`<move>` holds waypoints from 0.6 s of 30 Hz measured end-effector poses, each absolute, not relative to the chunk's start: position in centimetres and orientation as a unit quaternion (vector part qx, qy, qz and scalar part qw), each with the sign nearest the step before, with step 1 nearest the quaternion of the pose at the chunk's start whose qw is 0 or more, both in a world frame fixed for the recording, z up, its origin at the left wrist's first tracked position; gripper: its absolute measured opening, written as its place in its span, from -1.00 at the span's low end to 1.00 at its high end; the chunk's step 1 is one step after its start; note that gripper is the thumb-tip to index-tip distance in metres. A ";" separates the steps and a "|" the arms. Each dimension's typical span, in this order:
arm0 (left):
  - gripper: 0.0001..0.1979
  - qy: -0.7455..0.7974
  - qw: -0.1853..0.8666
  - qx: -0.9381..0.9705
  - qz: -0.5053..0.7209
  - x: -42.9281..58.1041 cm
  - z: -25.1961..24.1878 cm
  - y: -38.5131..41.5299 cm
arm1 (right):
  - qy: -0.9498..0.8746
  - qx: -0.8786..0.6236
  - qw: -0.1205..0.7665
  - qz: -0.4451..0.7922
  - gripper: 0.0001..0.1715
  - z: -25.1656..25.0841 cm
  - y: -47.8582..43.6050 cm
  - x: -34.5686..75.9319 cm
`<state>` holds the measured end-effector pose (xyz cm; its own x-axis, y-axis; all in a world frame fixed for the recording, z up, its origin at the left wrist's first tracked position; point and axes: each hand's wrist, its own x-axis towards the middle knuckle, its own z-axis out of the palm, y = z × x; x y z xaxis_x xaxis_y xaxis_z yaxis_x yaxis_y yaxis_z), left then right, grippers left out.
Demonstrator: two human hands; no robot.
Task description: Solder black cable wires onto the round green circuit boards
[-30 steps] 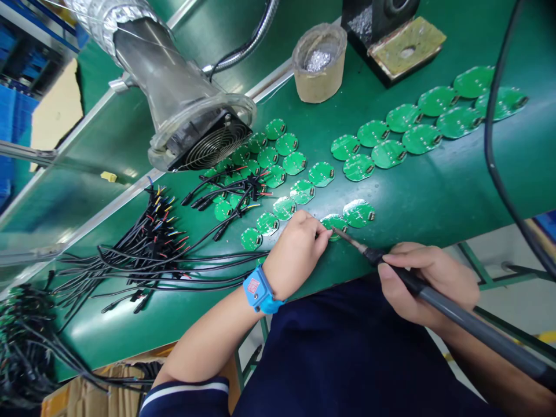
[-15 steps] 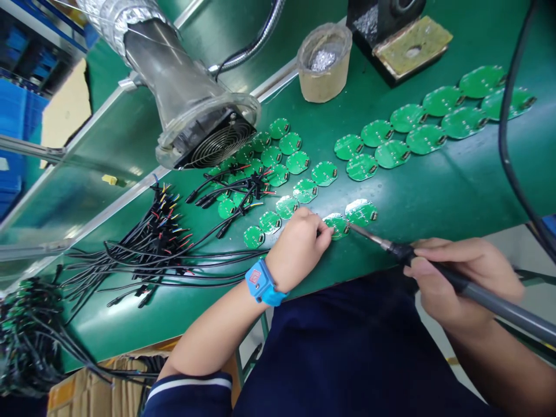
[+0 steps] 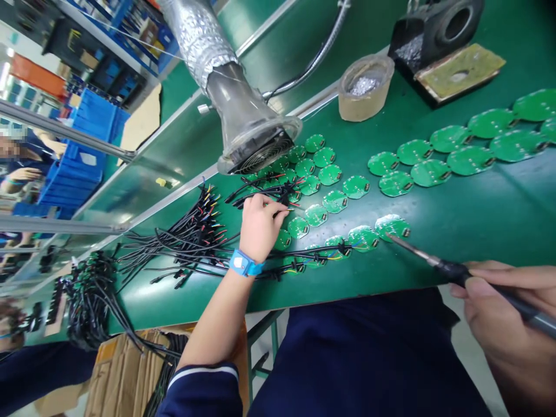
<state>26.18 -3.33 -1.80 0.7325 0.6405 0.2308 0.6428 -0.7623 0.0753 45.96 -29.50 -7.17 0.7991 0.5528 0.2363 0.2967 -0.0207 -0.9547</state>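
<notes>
My right hand (image 3: 499, 307) is closed round the handle of a soldering iron (image 3: 449, 268). Its tip is at a round green circuit board (image 3: 392, 227), though contact is hard to confirm. My left hand (image 3: 261, 226), a blue band at its wrist, pinches the wire end of a black cable beside the small cable pile (image 3: 278, 190); most of that cable is hidden. In the front row, black cables with coloured wires (image 3: 334, 253) lie across several boards, including a green board (image 3: 363, 238).
A fume extractor (image 3: 260, 130) hangs over rows of boards. Behind stand a tape roll holding solder bits (image 3: 365, 87) and an iron stand with a sponge (image 3: 460, 72). Cable bundles (image 3: 186, 231) lie left, near a cardboard box (image 3: 124, 370). Another person's hand (image 3: 26, 174) shows far left.
My left hand has moved from the front-row boards leftward to the small cable pile and pinches a wire end. The iron tip is now at the row's rightmost board. The view has shifted left.
</notes>
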 end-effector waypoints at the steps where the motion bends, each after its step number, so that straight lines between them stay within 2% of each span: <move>1: -0.94 -0.333 0.012 -0.937 -0.106 25.9 -1.8 -2.8 | -0.302 -0.700 0.641 0.091 -0.84 -7.3 -29.4 45.9; 5: -0.90 -0.308 -0.014 -0.951 -0.020 25.9 -1.9 -2.0 | -0.323 -0.674 0.661 0.064 -0.80 -7.6 -29.2 45.8; 9: -0.94 -0.330 -0.097 -0.939 0.022 26.0 -0.8 -1.9 | -0.324 -0.675 0.661 0.059 -0.82 -7.6 -29.6 46.0; 14: -0.89 -0.413 -0.242 -0.877 -0.031 27.1 2.1 -3.8 | -0.347 -0.668 0.659 0.007 -0.83 -7.8 -29.8 46.8; 18: -0.92 -0.361 -0.325 -0.865 -0.125 30.6 2.0 -8.3 | -0.360 -0.655 0.664 -0.031 -0.83 -7.9 -30.0 47.4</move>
<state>30.65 -8.25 1.97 0.7091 0.7049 -0.0186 0.5431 -0.5291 0.6520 47.40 -29.97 -7.93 0.7383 0.4299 0.5197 0.5135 0.1412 -0.8464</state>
